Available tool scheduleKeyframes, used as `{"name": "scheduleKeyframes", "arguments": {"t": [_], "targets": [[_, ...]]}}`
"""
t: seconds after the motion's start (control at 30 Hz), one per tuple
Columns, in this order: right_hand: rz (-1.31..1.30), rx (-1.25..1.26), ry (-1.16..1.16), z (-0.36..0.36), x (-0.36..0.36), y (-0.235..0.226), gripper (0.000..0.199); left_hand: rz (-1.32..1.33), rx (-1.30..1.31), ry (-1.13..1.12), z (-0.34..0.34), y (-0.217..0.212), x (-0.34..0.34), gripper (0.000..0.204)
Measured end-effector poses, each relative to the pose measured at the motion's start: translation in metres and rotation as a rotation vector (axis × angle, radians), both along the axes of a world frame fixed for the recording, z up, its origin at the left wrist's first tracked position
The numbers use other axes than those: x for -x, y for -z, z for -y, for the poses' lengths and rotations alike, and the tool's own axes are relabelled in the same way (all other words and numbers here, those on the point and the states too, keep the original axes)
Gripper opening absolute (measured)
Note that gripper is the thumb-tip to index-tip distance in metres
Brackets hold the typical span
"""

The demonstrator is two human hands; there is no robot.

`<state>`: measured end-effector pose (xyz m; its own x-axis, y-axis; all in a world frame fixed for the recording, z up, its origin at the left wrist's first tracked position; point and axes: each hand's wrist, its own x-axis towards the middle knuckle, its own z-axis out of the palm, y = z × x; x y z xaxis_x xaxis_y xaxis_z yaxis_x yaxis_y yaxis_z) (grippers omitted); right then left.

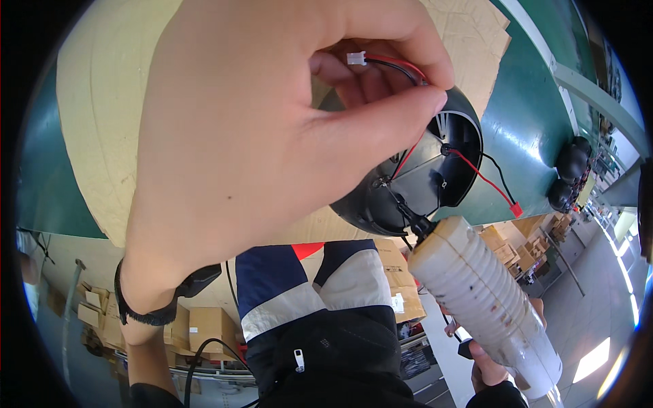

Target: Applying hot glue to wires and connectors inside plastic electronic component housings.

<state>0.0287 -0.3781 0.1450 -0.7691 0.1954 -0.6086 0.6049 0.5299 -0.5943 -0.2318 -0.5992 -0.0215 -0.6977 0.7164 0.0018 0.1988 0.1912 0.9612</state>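
Note:
My left hand [272, 129] is large in the upper middle, its thumb and forefinger pinched on a red-and-black wire lead [394, 62]. A small white connector [356, 58] ends that lead. Under the fingertips lies an open black rounded housing [415, 197], partly hidden by the hand. Out of its right side runs another red-and-black pair with a red connector [515, 209]. At the lower right, my right hand [491, 367] is closed round a white, ribbed, brown-stained tool [483, 299], mostly behind it. The tool's black nozzle [416, 223] reaches the housing's near edge; contact is unclear.
Beneath the housing lies a cardboard sheet [92, 136] on a green table [517, 143]. Several black rounded parts [570, 166] stand at its right edge. Cardboard boxes [211, 330] are below the table, and a dark cable [192, 364] hangs near my left arm.

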Motion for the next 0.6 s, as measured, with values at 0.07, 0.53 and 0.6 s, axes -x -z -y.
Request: {"name": "scheduleKeyframes", "arguments": {"t": [0.07,0.53,0.6], "targets": [[-0.017,-0.024,0.053,0.005,0.000,-0.001,0.078,0.036,-0.004,0.004,-0.001,-0.001,0.002,0.014],[-0.101,-0.126,0.346,0.030,-0.007,0.018,0.068,0.109,-0.013,-0.100,0.000,-0.001,-0.005,0.013],[-0.109,-0.137,0.341,0.034,-0.001,0.020,0.066,0.097,-0.084,-0.166,-0.001,-0.001,-0.008,0.013]]}}
